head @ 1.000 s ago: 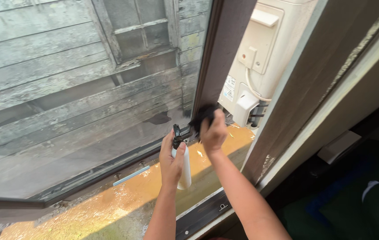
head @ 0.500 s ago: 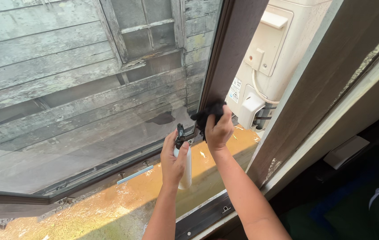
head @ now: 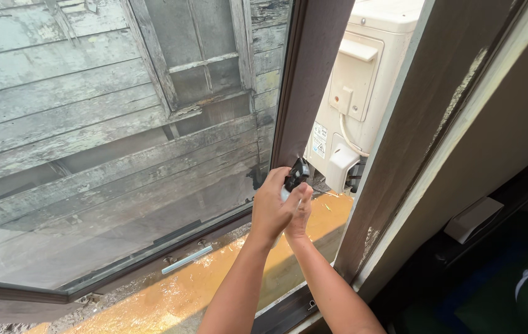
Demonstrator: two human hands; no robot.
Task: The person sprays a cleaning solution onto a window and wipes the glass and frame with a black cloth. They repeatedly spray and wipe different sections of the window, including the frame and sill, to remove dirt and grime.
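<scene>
Raised toward the window corner, the left hand grips the spray bottle, hiding the right hand's grasp.

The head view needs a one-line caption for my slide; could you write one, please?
Left hand grips a black-nozzled spray bottle at the open window's brown frame, right hand just behind it.
</scene>
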